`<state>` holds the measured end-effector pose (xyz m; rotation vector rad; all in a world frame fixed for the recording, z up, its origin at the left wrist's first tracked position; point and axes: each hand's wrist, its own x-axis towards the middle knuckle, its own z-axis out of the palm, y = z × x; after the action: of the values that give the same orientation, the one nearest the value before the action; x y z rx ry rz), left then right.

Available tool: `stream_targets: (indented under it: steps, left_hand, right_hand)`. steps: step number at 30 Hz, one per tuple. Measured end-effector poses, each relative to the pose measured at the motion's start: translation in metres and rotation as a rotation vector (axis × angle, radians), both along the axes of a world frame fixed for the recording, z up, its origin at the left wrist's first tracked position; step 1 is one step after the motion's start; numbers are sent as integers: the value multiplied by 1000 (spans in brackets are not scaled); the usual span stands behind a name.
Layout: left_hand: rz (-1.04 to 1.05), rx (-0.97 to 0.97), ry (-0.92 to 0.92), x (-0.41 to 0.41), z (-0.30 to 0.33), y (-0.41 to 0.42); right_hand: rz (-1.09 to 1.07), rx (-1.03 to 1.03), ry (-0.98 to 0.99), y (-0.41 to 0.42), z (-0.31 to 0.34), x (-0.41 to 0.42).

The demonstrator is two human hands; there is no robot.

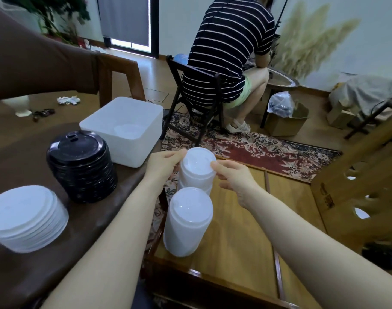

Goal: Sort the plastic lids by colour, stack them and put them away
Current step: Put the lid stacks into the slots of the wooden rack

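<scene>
fingers of both hands are pinching the far white lid stack (198, 169) at its top rim, left hand (162, 167) and right hand (234, 177) on opposite sides, equally near; its long axis is standing upright, the white bin (114, 148) lying up-left.

Left of the left hand (162, 167) the brown table (19, 152) is crowded: a black lid stack (81, 166) stands nearest, a white bin (123, 130) just beyond it, a low white lid stack (25, 219) nearer the body. A narrow gap separates bin and black stack. Between the forearms a tall white lid stack (188, 221) blocks the near path. Right of the right hand (233, 177) the wooden surface (297, 208) lies bare up to a carved wooden panel (357, 175). Beyond both hands, open rug (246, 148) runs to an occupied chair (197, 94).
</scene>
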<state>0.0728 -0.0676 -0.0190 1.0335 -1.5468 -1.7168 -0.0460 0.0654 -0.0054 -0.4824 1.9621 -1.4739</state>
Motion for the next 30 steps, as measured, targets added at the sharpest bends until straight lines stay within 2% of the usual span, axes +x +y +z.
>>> stream_targets:
  steps: [6,11,16,30]
  left_hand:
    - [14,34,-19,-7,-19,-4]
    - [-71,27,-51,-2,-18,-3]
    - [-105,46,-73,5,-19,-6]
    - [-87,20,-43,0,-27,-6]
  right_hand:
    - [-50,45,-40,-5,-14,1]
    - [-47,28,-2,-1,-19,1]
    - [-7,14,-45,2,-22,0]
    - [8,3,-36,1,-22,2]
